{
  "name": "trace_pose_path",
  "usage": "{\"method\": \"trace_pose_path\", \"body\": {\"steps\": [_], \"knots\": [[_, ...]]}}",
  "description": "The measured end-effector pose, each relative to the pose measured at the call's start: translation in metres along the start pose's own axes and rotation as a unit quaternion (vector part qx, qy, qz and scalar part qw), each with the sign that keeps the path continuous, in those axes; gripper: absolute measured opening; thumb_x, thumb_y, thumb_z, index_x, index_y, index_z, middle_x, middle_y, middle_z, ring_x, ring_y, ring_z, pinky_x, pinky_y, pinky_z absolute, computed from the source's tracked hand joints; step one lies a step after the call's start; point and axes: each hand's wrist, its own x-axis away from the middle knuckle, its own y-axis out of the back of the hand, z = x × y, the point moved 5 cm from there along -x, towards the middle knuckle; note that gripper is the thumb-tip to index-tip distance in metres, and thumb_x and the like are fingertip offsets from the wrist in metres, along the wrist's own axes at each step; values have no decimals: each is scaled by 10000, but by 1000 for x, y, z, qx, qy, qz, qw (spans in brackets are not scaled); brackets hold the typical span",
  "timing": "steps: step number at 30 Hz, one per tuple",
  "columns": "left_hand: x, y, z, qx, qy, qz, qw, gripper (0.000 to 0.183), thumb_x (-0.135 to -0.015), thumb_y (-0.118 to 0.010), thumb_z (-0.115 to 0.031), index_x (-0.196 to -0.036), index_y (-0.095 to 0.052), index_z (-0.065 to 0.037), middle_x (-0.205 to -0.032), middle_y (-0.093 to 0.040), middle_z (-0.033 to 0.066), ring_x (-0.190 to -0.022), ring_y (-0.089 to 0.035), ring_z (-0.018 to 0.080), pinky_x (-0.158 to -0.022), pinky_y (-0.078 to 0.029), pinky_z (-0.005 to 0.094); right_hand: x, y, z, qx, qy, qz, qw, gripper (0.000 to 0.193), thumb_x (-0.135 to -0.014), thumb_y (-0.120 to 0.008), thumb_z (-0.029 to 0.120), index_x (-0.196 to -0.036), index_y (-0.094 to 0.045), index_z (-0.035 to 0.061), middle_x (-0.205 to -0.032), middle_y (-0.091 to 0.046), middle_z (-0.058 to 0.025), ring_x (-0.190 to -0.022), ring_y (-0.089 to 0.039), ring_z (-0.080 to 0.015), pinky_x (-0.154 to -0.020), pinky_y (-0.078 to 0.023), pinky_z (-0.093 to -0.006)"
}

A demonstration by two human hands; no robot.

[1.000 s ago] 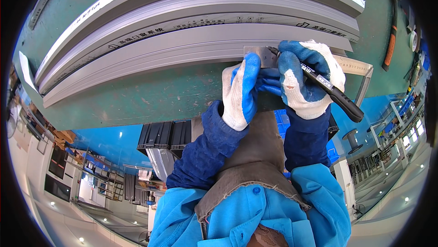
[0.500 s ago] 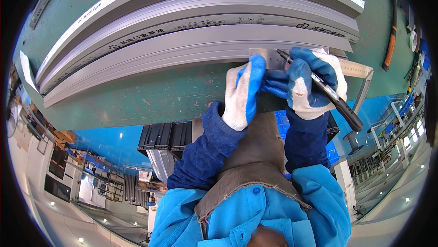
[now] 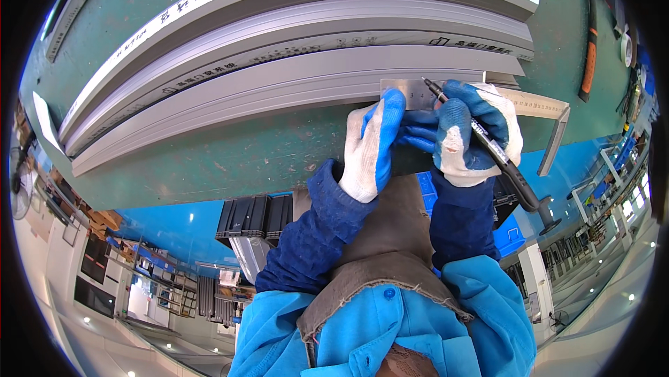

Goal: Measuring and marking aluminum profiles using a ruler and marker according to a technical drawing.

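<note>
My right hand point(image 3: 474, 133), in a blue-and-white work glove, grips a black marker pen point(image 3: 512, 178), its tip close to the metal try square point(image 3: 535, 104). The square's graduated blade lies along the near edge of a grey metal profile point(image 3: 251, 93); its short arm points toward me at the right. My gloved left hand point(image 3: 371, 143) is closed at the blade's left end, thumb and fingers pressed against the blade and the profile edge. The right fingers hide the middle of the blade.
More long grey profiles point(image 3: 300, 18) with printed film lie side by side on the green table point(image 3: 202, 157). At the right is an orange-and-black handled tool point(image 3: 589, 56), near a tape roll point(image 3: 626, 49). Black crates point(image 3: 251, 218) stand below the table's near edge.
The view has shifted slightly, so the profiles and table sit a little differently. My right hand and the marker have moved slightly left relative to the square; my left hand keeps its grip.
</note>
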Motion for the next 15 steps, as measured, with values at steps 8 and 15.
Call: {"method": "trace_pose_path", "body": {"steps": [8, 15], "knots": [[3, -12, -17, 26, 27, -6, 999, 438, -972, -423, -310, -839, -647, 43, -677, -612, 72, -540, -484, 95, -550, -377, 193, -5, -1, 4, 0, 31, -20, 999, 211, -632, -726, 3, -832, -657, 1, -759, -682, -112, -551, -611, -208, -565, -519, -289], [4, -3, -16, -17, 28, -66, 997, 412, -975, -405, -272, -880, -642, 51, -713, -624, 84, -581, -505, 112, -582, -391, 206, -10, -3, 10, 38, 67, 34, 996, 212, -664, -676, 8, -870, -633, -21, -758, -667, -135, -556, -605, -207, -559, -514, -286]]}}
